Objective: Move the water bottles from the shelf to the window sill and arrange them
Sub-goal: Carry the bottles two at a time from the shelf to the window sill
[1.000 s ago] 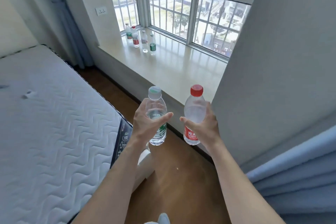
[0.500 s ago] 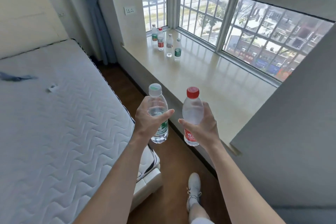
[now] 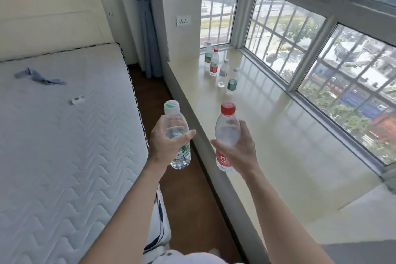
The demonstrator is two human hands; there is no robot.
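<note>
Fingers [image 3: 244, 129] still curled: left hand [image 3: 164, 146] round green-label bottle [image 3: 182, 154], right hand [image 3: 239, 153] round red-cap bottle [image 3: 227, 128]; window sill [image 3: 278, 156] nearer.

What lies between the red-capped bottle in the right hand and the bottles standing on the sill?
Nothing: the head view shows only bare window sill between the red-capped bottle and the nearest standing bottle.
</note>
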